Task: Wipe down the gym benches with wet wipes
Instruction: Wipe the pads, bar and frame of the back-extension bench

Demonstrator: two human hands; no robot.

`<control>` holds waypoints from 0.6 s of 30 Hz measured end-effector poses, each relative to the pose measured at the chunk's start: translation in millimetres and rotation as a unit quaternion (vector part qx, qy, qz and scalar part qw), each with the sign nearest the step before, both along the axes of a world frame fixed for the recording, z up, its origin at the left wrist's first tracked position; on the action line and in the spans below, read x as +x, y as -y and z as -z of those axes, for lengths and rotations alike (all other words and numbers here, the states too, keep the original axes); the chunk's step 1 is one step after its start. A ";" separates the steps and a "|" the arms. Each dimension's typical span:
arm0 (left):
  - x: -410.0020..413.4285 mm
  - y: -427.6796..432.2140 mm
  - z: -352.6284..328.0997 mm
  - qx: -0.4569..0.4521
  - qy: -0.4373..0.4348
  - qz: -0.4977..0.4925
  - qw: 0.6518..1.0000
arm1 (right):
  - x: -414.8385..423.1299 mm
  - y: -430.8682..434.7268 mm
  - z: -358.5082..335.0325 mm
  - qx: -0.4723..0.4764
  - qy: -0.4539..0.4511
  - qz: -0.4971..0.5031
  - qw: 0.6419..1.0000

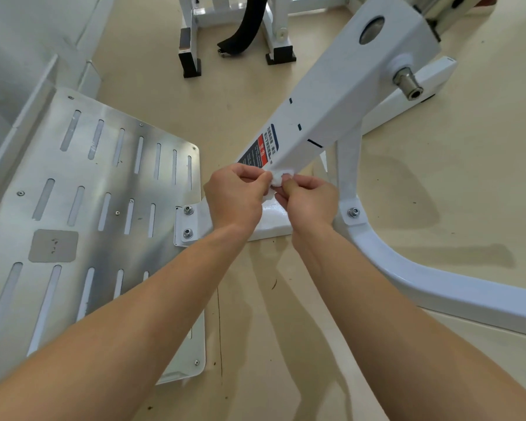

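Note:
A small crumpled white wet wipe (278, 179) is pinched between my left hand (236, 199) and my right hand (308, 200), both held together in the middle of the view. The hands hover just below the lower end of a slanted white machine beam (340, 101), close to its dark and red warning label (257, 153). Most of the wipe is hidden by my fingers. I cannot tell whether the wipe touches the beam.
A slotted metal footplate (88, 208) lies at the left, bolted to a white bracket (189, 221). A curved white frame tube (438, 287) runs off to the right. A steel peg (407, 83) juts from the beam. Another white frame and black strap (243, 31) stand beyond on the beige floor.

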State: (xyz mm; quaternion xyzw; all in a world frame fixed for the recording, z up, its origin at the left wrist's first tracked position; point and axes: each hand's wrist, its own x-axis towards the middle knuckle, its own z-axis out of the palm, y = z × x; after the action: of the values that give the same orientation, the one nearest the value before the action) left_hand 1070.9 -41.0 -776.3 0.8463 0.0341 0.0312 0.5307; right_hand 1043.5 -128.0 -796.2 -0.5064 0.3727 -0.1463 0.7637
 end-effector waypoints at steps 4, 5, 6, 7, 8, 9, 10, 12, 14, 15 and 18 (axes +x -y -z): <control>5.9 25.1 -30.9 0.037 0.073 0.061 0.995 | -6.4 33.1 -30.5 -0.006 0.047 0.035 0.998; 6.6 31.4 -39.0 0.044 0.090 0.073 0.992 | -7.7 40.4 -38.2 -0.003 0.058 0.042 0.997; 7.5 36.8 -45.6 0.049 0.102 0.082 0.990 | -8.4 46.3 -44.2 -0.001 0.068 0.047 0.997; 8.4 40.7 -50.4 0.052 0.111 0.087 0.989 | -9.1 50.4 -48.8 0.001 0.076 0.050 0.996; 9.3 42.5 -52.8 0.055 0.114 0.090 0.988 | -9.2 53.0 -50.9 0.003 0.081 0.051 0.995; 10.2 42.5 -52.7 0.058 0.115 0.089 0.988 | -9.1 53.7 -51.8 0.005 0.083 0.052 0.995; 10.8 41.2 -50.9 0.060 0.114 0.088 0.988 | -9.2 53.2 -51.3 0.006 0.081 0.051 0.995; 10.2 36.1 -45.1 0.067 0.108 0.084 0.988 | -8.7 50.5 -46.4 0.008 0.072 0.041 0.997; 7.6 32.1 -41.8 0.080 0.100 0.081 0.989 | -9.4 46.4 -40.2 0.009 0.057 0.016 0.998; 6.5 30.9 -41.1 0.088 0.099 0.081 0.988 | -10.3 44.5 -38.0 0.011 0.049 0.003 0.999; 6.2 33.2 -47.7 0.104 0.097 0.092 0.986 | -11.6 45.2 -41.2 0.009 0.049 -0.006 0.999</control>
State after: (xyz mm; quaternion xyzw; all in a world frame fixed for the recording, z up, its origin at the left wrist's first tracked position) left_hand 1077.0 -74.2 -728.6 0.8895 -0.0984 0.0674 0.4411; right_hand 1031.9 -173.2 -755.0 -0.4944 0.3330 -0.1626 0.7863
